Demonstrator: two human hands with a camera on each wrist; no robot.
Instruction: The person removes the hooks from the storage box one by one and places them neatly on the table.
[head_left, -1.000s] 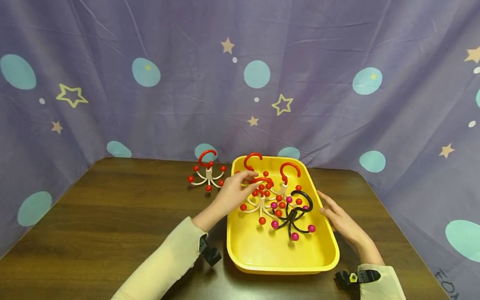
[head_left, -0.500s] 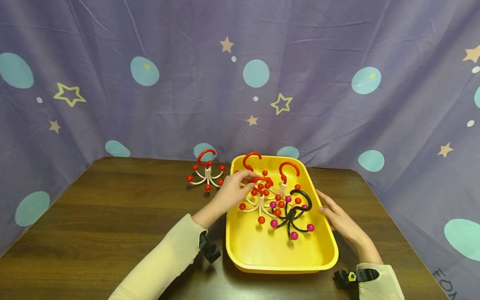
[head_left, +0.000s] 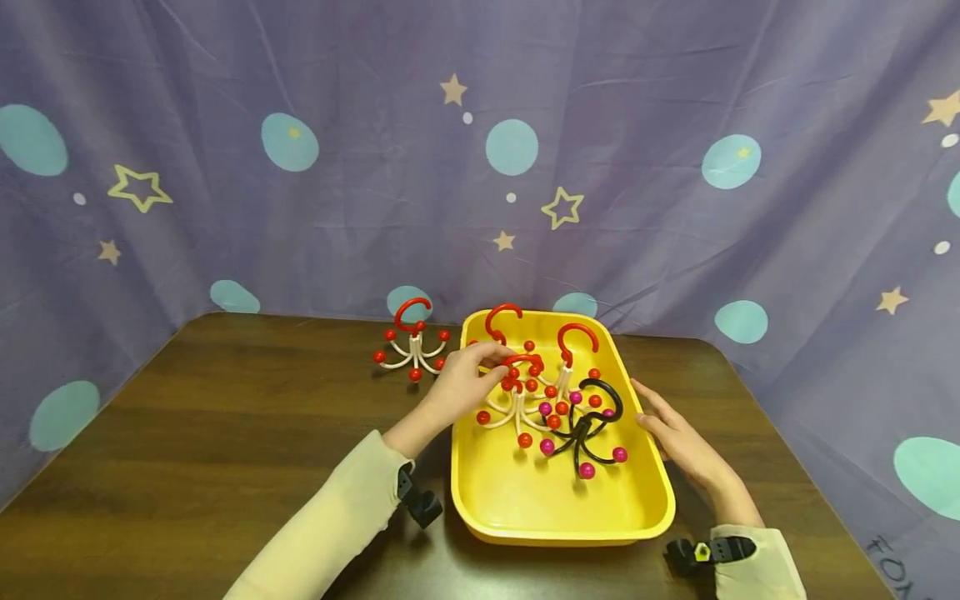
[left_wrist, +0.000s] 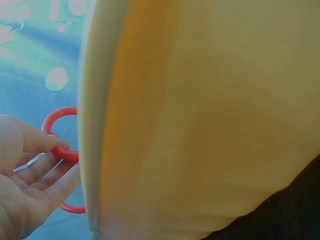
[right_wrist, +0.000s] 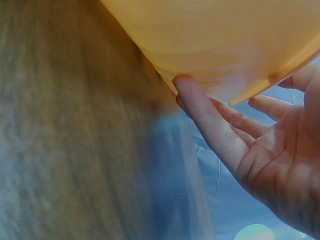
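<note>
Left hand (head_left: 463, 382) pinches this red-hooked hanger (head_left: 518, 406), which just shifted slightly, so I'd guess it's not settled; right hand's (head_left: 684, 442) straightish fingers (right_wrist: 200, 106) touch the yellow tub (head_left: 525, 493) at its right edge.

cream sleeves (head_left: 330, 525) | black wrist straps (head_left: 733, 549) | black wrist cameras (head_left: 422, 507) | yellow mark (head_left: 702, 552), right wrist

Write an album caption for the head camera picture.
Left hand pinching a red hook at a yellow tray, right hand against the tray's outer side.

A red-hooked white hanger (head_left: 519, 405), red-balled arms splayed, is hook-up within a yellow tub (head_left: 525, 504).
</note>
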